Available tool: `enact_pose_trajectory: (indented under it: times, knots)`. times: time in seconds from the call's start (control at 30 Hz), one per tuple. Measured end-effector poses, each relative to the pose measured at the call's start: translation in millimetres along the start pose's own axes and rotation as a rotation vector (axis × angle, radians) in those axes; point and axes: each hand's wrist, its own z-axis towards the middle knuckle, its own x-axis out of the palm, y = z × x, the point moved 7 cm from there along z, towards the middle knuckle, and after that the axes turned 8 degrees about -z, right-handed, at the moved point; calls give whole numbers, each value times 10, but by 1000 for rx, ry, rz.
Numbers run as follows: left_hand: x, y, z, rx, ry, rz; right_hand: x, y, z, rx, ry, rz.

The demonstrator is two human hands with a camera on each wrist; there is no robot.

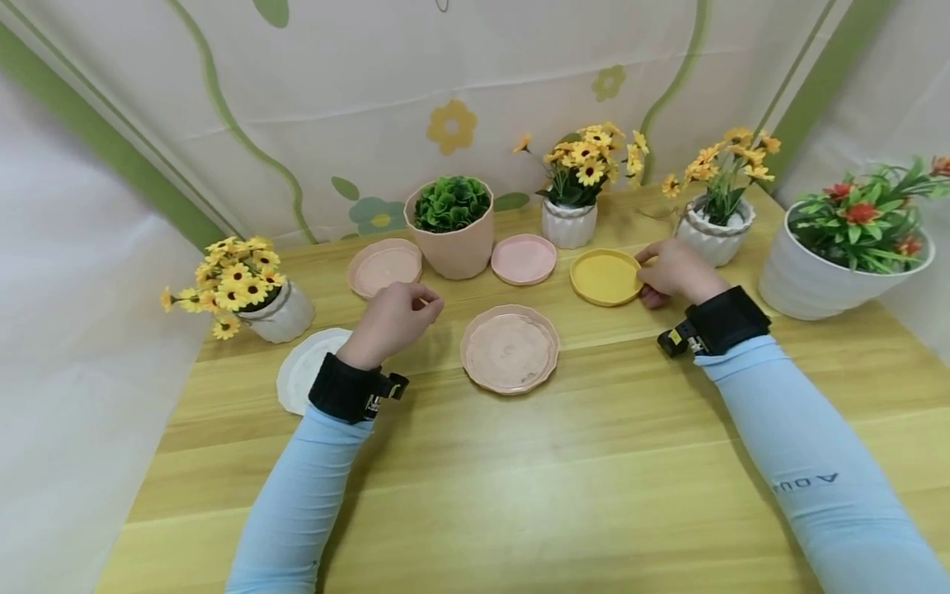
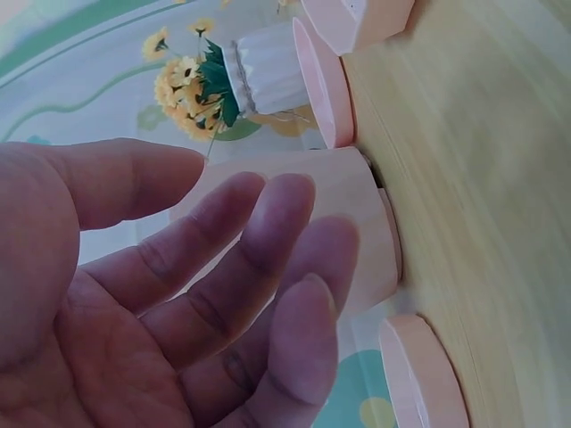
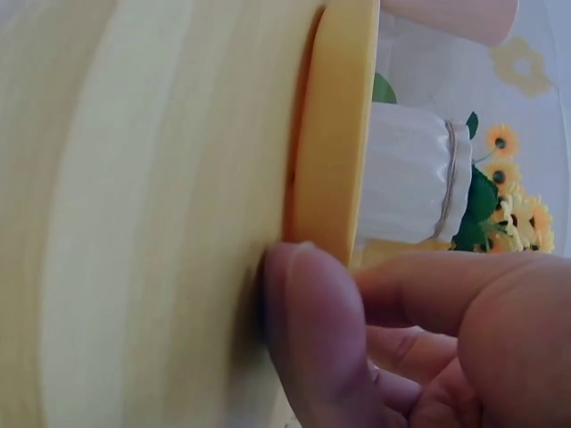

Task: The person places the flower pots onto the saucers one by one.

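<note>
My right hand [image 1: 677, 272] pinches the right edge of a round yellow saucer [image 1: 604, 278] on the wooden table. In the right wrist view, fingertips [image 3: 323, 299] are at the saucer's rim, and the saucer's side [image 3: 335, 125] shows a thin dark shadow beneath it. My left hand [image 1: 397, 320] hovers with loosely bent fingers and nothing in them. Below and behind it lie a white scalloped saucer [image 1: 297, 373], partly covered by the wrist, and a peach saucer [image 1: 384, 266]. The left wrist view shows the palm and fingers in front of a peach pot [image 2: 361, 232].
A larger peach saucer [image 1: 510, 350] lies mid-table and a small pink saucer [image 1: 524, 259] behind it. The green plant's peach pot [image 1: 453, 243] stands at the back. Yellow flowers in white pots [image 1: 570, 224] stand at the back and left; a large white pot [image 1: 816, 276] holds red flowers at right.
</note>
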Motion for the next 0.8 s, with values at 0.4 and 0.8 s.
enact_pose_trajectory:
  times: [0.4, 0.8]
  knots:
    - [57, -51, 37, -3, 21, -10, 2, -108, -21, 50, 33, 243]
    - [228, -297, 328, 78, -4, -250, 33, -136, -24, 63, 38, 347]
